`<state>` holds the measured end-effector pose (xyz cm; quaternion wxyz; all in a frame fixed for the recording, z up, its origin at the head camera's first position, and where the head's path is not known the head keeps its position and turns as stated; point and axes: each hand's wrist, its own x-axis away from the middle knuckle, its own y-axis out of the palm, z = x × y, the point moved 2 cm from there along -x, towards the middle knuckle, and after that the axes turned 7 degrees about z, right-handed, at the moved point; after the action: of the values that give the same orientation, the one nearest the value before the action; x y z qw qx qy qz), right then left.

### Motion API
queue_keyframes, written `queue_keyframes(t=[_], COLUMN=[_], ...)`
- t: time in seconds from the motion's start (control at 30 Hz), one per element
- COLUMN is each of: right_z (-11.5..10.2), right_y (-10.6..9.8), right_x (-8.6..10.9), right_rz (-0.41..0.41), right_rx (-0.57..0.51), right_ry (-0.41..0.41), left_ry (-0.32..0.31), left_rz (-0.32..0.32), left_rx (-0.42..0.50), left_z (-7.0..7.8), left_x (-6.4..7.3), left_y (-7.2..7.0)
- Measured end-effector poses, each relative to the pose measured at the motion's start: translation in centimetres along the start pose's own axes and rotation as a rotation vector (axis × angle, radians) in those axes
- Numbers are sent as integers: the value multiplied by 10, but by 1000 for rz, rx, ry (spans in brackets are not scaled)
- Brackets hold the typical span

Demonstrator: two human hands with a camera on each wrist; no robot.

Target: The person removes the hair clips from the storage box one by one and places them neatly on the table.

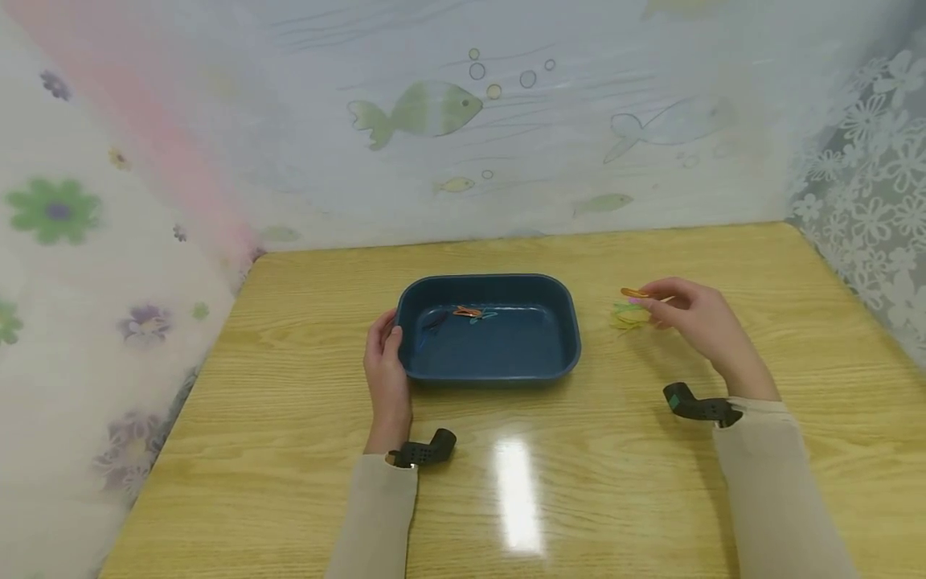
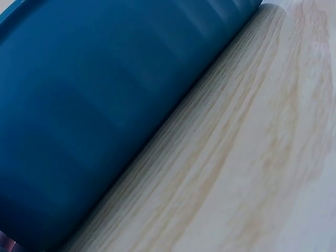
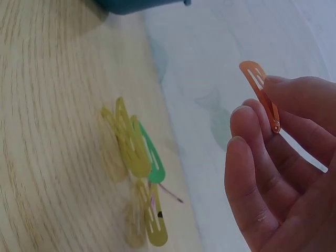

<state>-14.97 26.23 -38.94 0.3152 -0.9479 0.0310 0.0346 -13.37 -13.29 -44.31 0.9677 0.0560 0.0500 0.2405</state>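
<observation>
An orange snap hair clip [image 3: 256, 84] is pinched between the thumb and fingers of my right hand [image 1: 690, 315], raised above the table. Below it lies a small pile of hair clips [image 3: 134, 147], mostly yellow with a green one and a bit of purple. My left hand [image 1: 386, 354] holds the left end of a dark blue rectangular tub [image 1: 488, 379], thumb at the rim and fingers along the outer wall. Inside the tub lie an orange clip [image 1: 467, 312], a teal clip [image 1: 483, 318] and a dark clip [image 1: 436, 321] toward the back left.
The wood-grain table [image 1: 289, 418] meets a fish-printed curtain [image 1: 521, 161] at the back. Flower-printed sheets hang at the left and right sides. A black wrist camera [image 1: 427, 450] is on the left wrist, another [image 1: 698, 404] on the right.
</observation>
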Motion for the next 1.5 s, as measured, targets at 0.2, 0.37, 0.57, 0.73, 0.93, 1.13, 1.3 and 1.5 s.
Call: queue_keyframes(t=[0.2,0.37,0.57,0.73,0.93,1.13,1.3,1.5], right_z=[8,16,26,34,43,49,55,60], right_y=[-1,-4,-10,-14,-17,-17,-16,-16], right_x=[-2,-1,-1,-1,0,0,-1,-2], right_rz=[-20,-23,8,22,50,52,31,11], right_rx=[-11,-12,-11,5,8,29,11,7], right_ry=[42,78,87,132,173,184,196,197], left_ry=[-10,-15,-18,-12,-15,-15,-10,-9], left_rz=[-13,-24,-21,-21,-17,-18,-27,-31], left_rx=[16,9,-16,-9,-7,-8,-5,6], left_z=[4,14,23,24,23,24,23,18], left_x=[1,6,11,12,11,12,12,9], left_y=[-1,1,4,5,4,4,4,3])
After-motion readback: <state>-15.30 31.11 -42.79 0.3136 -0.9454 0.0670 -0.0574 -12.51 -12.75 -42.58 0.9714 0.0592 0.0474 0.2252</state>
